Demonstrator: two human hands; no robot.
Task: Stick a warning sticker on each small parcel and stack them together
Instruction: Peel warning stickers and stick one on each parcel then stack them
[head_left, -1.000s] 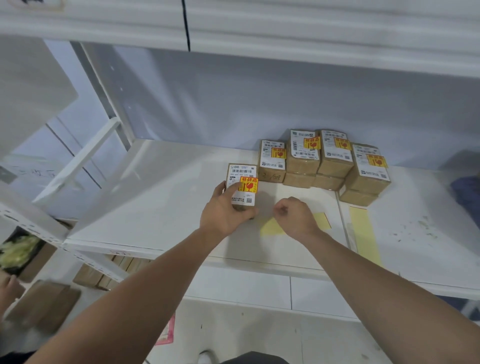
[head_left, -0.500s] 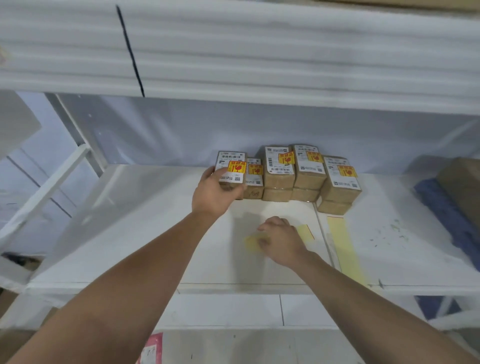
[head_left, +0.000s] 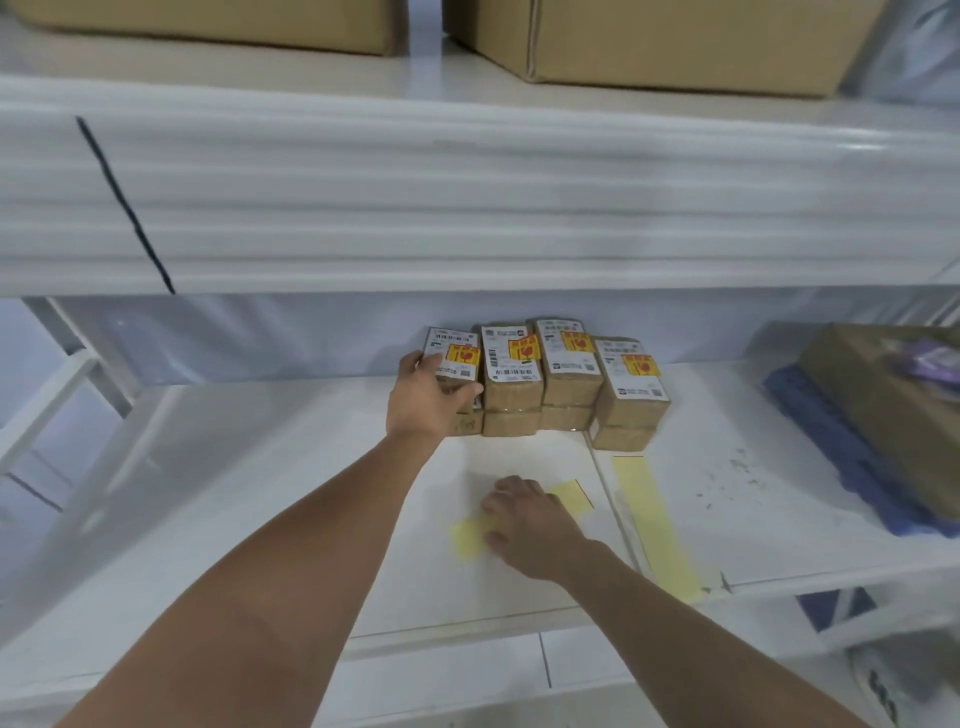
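Left hand (head_left: 434, 397) covers the front and lower part of the leftmost parcel (head_left: 451, 354); can't tell if the grip is closed on it or just resting against it. The box under that parcel is mostly behind the hand. Label print on all parcels too small to read. Right hand (head_left: 527, 519) hides the middle of the yellow backing strip (head_left: 467, 538); fingertips not visible. Large cartons (head_left: 665, 41) above the parcels are cut off by the top edge. Brown package (head_left: 883, 405) far right of the parcels is blurred and cropped.
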